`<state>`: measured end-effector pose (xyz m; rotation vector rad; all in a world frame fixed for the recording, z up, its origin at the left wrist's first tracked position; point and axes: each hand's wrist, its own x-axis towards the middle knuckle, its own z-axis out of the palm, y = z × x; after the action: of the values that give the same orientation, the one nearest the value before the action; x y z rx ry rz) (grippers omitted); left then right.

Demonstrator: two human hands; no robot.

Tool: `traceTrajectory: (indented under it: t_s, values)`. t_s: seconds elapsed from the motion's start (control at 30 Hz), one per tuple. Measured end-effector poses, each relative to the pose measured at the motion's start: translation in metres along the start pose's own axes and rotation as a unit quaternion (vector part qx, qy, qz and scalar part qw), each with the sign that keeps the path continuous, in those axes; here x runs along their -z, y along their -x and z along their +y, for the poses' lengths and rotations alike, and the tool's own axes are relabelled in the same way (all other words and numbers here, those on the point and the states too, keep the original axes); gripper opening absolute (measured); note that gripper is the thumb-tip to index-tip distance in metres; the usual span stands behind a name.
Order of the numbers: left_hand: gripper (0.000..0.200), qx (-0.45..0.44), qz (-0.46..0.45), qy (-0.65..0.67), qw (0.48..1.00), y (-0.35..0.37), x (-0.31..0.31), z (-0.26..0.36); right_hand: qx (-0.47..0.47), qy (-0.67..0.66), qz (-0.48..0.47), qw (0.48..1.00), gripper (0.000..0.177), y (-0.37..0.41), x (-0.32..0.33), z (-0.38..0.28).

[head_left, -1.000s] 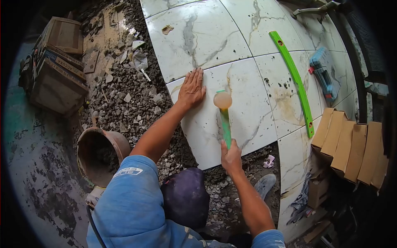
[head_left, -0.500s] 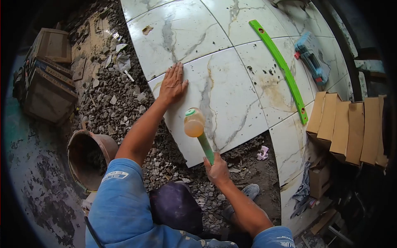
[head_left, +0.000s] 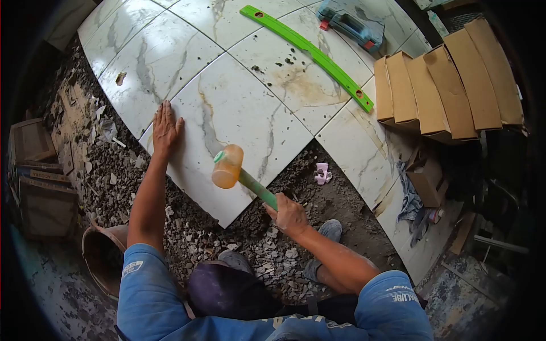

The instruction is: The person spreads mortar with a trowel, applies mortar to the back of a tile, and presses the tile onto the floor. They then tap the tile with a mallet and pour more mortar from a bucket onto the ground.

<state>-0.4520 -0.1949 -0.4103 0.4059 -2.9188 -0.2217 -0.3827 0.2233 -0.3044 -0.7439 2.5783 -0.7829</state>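
My left hand [head_left: 165, 132] lies flat with its fingers stretched out on the left edge of a white marbled tile [head_left: 239, 122]. In my right hand [head_left: 290, 215] is the green handle of a mallet [head_left: 228, 166], whose amber head is over the lower part of that tile. Whether the head touches the tile I cannot tell. The tile's lower corner juts out over rough gravel [head_left: 196, 230]. Beyond the tile, a long green level [head_left: 307, 50] lies across other laid tiles.
Cardboard boxes [head_left: 455, 85] stand in a row at the right, near a blue-grey case [head_left: 354, 25]. A bucket [head_left: 102, 256] and stacked tile boxes [head_left: 45, 193] are at the left. Pink scrap [head_left: 322, 174] lies on the dirt, and a grey cloth [head_left: 410, 196] on the right-hand tiles.
The whole view has turned and shifted, so the tiles appear rotated. The mallet's head now appears further left and tilted differently. My left hand still rests on the same tile edge.
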Motion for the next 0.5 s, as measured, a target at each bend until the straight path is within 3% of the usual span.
traceTrajectory:
  t_s: [0.03, 0.1, 0.27, 0.4, 0.5]
  values:
    - [0.069, -0.004, -0.001, -0.002, 1.0, 0.0, 0.0, 0.0, -0.012, 0.015, 0.022, 1.0, 0.037, 0.0, 0.004, 0.01]
    - [0.071, -0.01, -0.004, 0.002, 1.0, 0.004, -0.003, -0.002, -0.158, 0.035, -0.077, 0.984, 0.035, 0.0, 0.005, 0.039]
    - [0.076, -0.019, -0.008, -0.01, 1.0, -0.001, -0.001, 0.003, -0.141, -0.009, 0.019, 0.99, 0.042, 0.005, 0.031, 0.039]
    - [0.077, -0.03, 0.006, -0.018, 0.999, -0.003, 0.0, 0.003, -0.182, 0.019, -0.067, 0.981, 0.045, 0.005, 0.031, 0.063]
    - [0.079, -0.022, -0.003, -0.026, 0.999, 0.004, -0.002, 0.001, -0.178, 0.011, -0.043, 0.983, 0.046, 0.013, 0.022, 0.065]
